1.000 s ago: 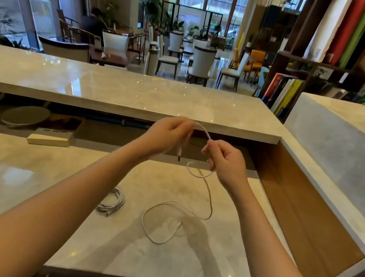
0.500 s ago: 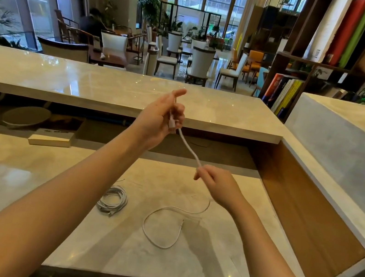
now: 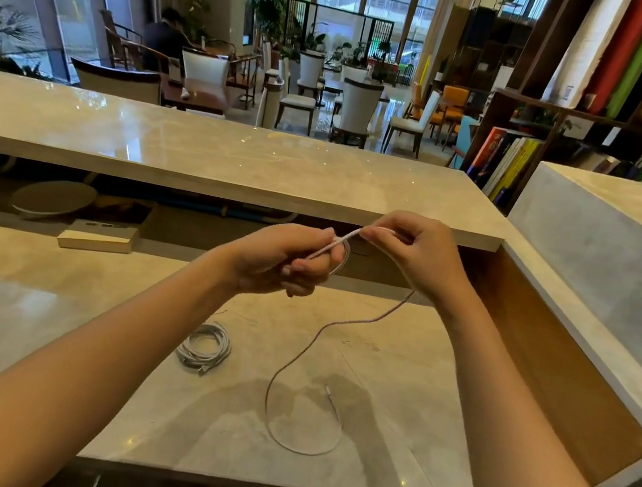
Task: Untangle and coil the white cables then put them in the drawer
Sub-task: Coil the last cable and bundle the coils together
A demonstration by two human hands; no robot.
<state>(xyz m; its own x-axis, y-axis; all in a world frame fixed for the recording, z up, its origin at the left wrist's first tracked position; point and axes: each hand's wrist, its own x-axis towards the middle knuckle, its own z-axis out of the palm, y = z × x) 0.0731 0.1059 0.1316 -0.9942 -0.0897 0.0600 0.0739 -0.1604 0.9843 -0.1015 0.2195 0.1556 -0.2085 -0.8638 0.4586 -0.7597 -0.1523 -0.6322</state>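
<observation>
Two white cables, both on or over a polished beige marble counter (image 3: 42,324).

Item one: loose cable (image 3: 266,400), thin, round and smooth. Its upper end is wound in a small loop round the curled fingers of the left hand (image 3: 278,261). The right hand (image 3: 419,255) pinches it just beside that, between thumb and forefinger. The remainder hangs to the counter and lies in an open curve.

Item two: coiled cable (image 3: 205,346), a flat bundle lying apart, left of the curve.

Under the raised stone ledge (image 3: 199,150): a pale flat box (image 3: 99,241), top marking too small to read, and a round disc (image 3: 53,196).

Beyond: lounge chairs (image 3: 357,105) and a bookshelf (image 3: 502,163).
</observation>
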